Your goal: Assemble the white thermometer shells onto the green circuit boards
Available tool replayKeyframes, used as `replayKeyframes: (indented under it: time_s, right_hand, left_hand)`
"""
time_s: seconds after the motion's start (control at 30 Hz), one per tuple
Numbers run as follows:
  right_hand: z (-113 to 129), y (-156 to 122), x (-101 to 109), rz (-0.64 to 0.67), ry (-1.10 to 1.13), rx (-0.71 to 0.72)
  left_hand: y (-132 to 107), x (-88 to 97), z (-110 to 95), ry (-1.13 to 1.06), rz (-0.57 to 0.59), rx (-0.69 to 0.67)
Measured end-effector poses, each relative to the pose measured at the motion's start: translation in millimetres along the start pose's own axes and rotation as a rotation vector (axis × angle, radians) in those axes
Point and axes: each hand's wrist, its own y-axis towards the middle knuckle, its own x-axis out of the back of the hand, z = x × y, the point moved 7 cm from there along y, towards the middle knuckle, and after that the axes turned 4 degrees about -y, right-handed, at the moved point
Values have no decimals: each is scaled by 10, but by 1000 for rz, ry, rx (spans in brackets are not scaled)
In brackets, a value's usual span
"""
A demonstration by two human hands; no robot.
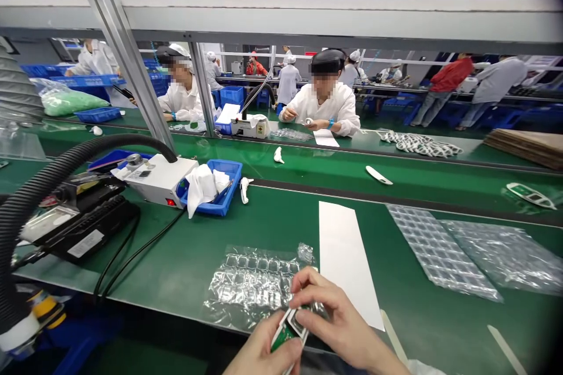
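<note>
My left hand (pixel 268 348) is closed round a white plastic housing with a green circuit board (pixel 284 336) in it, held tilted just past the bench's near edge. My right hand (pixel 329 316) bends over the housing's upper end, thumb and fingers closed on it around a small dark square part framed in white. Its fingertips partly hide that part. Just beyond my hands lies a clear plastic blister sheet (pixel 253 281) with square pockets. A long white sheet of paper (pixel 345 252) lies to the right of it.
A blue tray (pixel 226 198) with white cloths stands beside a white box-shaped machine (pixel 158 176) and a black hose (pixel 88 158). White housings (pixel 378 175) lie on the green conveyor (pixel 316 170). More blister sheets (pixel 440 246) are at right. A co-worker (pixel 325 99) sits opposite.
</note>
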Motion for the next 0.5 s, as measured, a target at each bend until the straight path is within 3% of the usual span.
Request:
replayKeyframes:
  time_s: [0.13,0.2,0.27,0.33,0.4,0.5]
  right_hand:
    - [301,-130,-65,-58,-188,314]
    - [381,-152,8,-132,-183,431]
    - [243,-40,211,-256,-169,331]
    - [-71,149,451,-359,-227,108]
    - [-402,345,609,-360,-343,-52]
    - [-744,537,680,-298,-472,-115]
  left_hand:
    - [-27,10,-6,-63,-108,6]
    - [-34,91,75,-171,-203,58]
    - [-45,173,158,-241,-277,121]
    - [-55,218,186,-254,-291,147]
    - [-79,256,180,-280,-322,151]
    - [-130,280,175,-319,-377,167]
